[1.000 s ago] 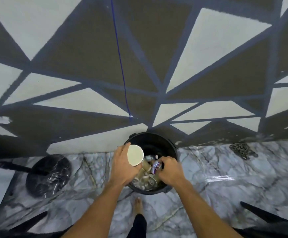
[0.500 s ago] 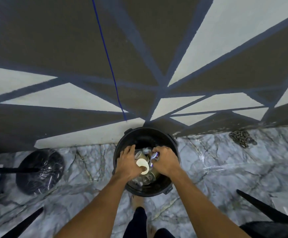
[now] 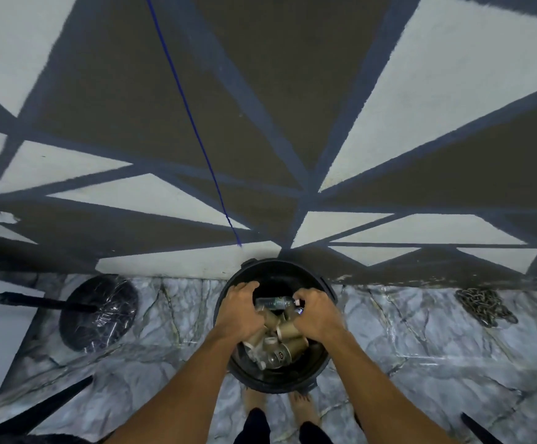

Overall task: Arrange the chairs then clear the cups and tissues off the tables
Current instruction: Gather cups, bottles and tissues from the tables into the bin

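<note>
A round black bin (image 3: 293,264) stands on the marble floor against the wall, directly below me. It holds several brown paper cups (image 3: 293,346), a clear plastic bottle (image 3: 273,303) and other clear plastic rubbish. Both my hands are down inside it. My left hand (image 3: 241,311) is curled over a brown cup on the left side of the pile. My right hand (image 3: 317,315) is closed in a fist, with a small blue-and-white wrapper (image 3: 298,308) showing at its fingertips. What lies under my palms is hidden.
A black round stand base (image 3: 99,312) wrapped in plastic, with a pole (image 3: 36,302), lies left of the bin. A chain pile (image 3: 485,307) lies to the right. Dark chair legs (image 3: 52,408) poke in at the lower corners. A blue cord (image 3: 196,133) hangs on the patterned wall.
My left hand has brought the white-lined paper cup down into the bin; the cup's open mouth no longer shows. Both hands now sit lower on the pile, and the view has tipped further downward.
</note>
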A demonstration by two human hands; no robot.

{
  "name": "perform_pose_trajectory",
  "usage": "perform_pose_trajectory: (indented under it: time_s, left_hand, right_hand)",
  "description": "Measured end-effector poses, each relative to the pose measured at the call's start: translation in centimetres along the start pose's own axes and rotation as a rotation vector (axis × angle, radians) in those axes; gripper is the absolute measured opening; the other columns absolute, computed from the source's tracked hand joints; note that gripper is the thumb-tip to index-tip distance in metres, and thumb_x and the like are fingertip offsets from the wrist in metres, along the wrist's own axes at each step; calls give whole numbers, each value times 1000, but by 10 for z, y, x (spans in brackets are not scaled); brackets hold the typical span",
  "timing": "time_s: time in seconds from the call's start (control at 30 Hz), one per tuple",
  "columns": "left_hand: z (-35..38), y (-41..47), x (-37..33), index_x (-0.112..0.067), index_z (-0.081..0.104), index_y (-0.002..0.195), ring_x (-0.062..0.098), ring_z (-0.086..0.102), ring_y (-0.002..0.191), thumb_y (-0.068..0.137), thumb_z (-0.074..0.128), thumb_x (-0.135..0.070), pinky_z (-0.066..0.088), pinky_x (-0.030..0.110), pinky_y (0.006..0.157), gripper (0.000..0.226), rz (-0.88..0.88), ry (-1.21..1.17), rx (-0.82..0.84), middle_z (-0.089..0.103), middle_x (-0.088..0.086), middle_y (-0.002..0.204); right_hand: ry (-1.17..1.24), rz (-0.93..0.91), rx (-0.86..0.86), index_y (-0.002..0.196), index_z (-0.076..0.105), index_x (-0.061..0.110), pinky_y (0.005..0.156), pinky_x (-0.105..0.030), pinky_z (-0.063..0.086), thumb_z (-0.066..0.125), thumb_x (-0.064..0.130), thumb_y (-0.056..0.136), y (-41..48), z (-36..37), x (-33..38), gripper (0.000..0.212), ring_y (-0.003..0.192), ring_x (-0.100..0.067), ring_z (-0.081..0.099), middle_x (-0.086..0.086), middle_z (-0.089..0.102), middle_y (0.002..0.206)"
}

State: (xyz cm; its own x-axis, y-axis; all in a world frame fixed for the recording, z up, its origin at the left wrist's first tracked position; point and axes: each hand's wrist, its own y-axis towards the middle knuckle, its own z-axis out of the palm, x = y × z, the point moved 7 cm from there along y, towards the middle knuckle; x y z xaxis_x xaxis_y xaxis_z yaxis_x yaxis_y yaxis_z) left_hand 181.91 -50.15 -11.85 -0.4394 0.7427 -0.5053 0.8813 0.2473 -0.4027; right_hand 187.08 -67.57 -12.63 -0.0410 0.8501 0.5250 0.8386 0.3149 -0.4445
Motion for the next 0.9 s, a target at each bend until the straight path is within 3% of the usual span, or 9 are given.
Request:
perform_pose_trajectory:
  time_s: [0.23,0.4,0.53,0.67,0.73,0.8,0.9]
  left_hand:
    - [-14,-38,-2,-16,54,139,27,50,125,82,74,-23,43,32,103,60,-89,-56,-125,56,10,134]
    - [-34,-72,30,-17,60,128,29,57,116,73,71,-26,49,33,96,57,-182,-107,-223,64,8,122]
    - [-54,-124,70,-14,54,136,28,47,128,82,71,-20,41,32,102,57,-304,-156,-309,57,10,135]
    - [-72,-204,136,-17,50,141,29,46,131,82,69,-24,44,39,104,62,-463,-214,-417,54,7,139]
    - [-75,-255,172,-20,49,143,28,44,134,82,67,-25,43,41,106,64,-553,-233,-475,51,4,142]
    - [-76,-308,203,-16,51,140,26,45,132,84,66,-22,44,38,105,59,-639,-274,-525,52,5,140]
    - [-68,-391,248,-12,58,130,24,50,122,85,68,-22,47,36,97,48,-755,-329,-606,57,5,129]
  right_hand:
    - [-52,-142,104,122,66,23,93,-30,51,69,21,78,2,-11,14,45,112,-19,60,-2,65,124]
    - [-145,-266,142,124,64,26,96,-31,49,68,22,80,2,-3,49,44,115,-21,58,-1,62,128]
    - [-232,-406,235,124,65,24,96,-31,48,70,26,81,-22,41,105,44,117,-21,58,0,62,126]
    - [-330,-583,328,101,67,18,84,-33,53,66,25,79,-65,98,172,23,105,-26,63,-4,68,111]
    - [-353,-652,393,105,67,17,85,-31,52,63,24,77,-94,132,203,29,107,-26,63,-4,67,114]
    - [-366,-718,451,105,68,18,85,-31,53,61,22,76,-131,168,234,30,105,-27,63,-4,68,110]
    - [-415,-821,542,89,64,15,73,-35,55,58,17,73,-199,229,274,17,90,-28,64,-3,64,90]
